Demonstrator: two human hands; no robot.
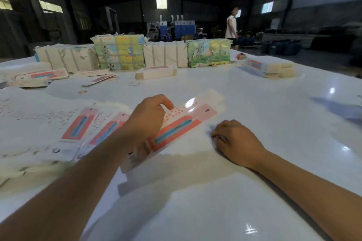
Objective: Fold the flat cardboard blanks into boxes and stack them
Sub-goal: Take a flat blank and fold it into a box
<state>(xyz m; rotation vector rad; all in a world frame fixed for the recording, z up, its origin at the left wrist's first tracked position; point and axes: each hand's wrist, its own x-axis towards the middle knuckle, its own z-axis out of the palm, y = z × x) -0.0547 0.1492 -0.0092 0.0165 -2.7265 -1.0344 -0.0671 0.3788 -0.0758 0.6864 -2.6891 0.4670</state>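
A flat cardboard blank (pixel 182 123), white with a pink and blue printed panel, lies slanted on the white table (pixel 254 103) in the middle. My left hand (pixel 147 115) grips its left side, fingers curled over the upper edge. My right hand (pixel 235 141) rests on the bare table to the right of the blank, fingers curled under, holding nothing that I can see. More flat blanks (pixel 78 127) lie spread in a loose pile at the left. A stack of folded boxes (pixel 268 67) stands at the far right.
Wrapped bundles (pixel 119 53) line the table's far edge. A folded box (pixel 155 72) and rubber bands (pixel 134 83) lie mid-table. More printed pieces (pixel 37 78) sit far left. A person (pixel 232 27) stands beyond the table.
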